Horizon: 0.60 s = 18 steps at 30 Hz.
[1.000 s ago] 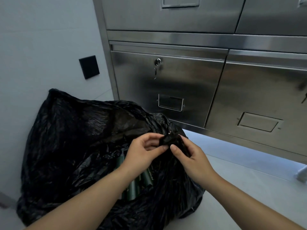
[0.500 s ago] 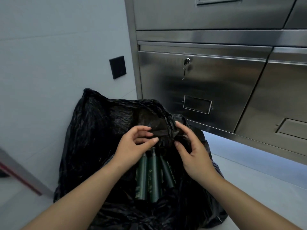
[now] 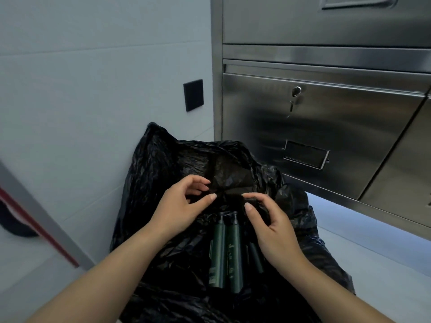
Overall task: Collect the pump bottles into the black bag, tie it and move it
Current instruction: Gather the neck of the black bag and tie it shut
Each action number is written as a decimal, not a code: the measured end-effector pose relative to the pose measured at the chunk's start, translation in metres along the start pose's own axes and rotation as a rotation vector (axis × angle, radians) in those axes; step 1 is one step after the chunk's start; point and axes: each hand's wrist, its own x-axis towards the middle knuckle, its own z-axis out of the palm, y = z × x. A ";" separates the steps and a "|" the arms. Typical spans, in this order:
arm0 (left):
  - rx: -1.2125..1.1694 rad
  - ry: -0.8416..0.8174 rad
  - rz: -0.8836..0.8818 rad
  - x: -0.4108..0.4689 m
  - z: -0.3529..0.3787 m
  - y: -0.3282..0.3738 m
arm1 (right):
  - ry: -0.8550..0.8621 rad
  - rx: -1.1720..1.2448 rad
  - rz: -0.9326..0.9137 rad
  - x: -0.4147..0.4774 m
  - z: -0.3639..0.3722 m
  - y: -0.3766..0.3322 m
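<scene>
Right hand (image 3: 277, 229), pinch-grip on black bag (image 3: 161, 197)

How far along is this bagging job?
Done: green bottles lie inside the bag. In hand: the left hand and right hand pinch plastic at its open mouth, no knot yet. Left: tying it, then moving it from beside the cabinet.

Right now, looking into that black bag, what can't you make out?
All head view.
Dark green pump bottles: count unclear; crumpled black plastic bag and right hand cover some.
Bottle labels: too small.
Left hand: pinching film or not, black hides it.
Red-edged grey bar: blurred, cut by left edge.
</scene>
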 end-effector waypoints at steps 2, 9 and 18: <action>0.082 0.013 0.023 0.001 -0.013 -0.006 | 0.012 0.009 0.012 0.006 0.013 0.002; 0.380 0.267 0.146 0.035 -0.071 -0.025 | -0.043 -0.083 0.067 0.016 0.049 0.010; 0.493 0.344 -0.032 0.063 -0.089 -0.074 | -0.002 -0.050 0.056 0.021 0.057 0.024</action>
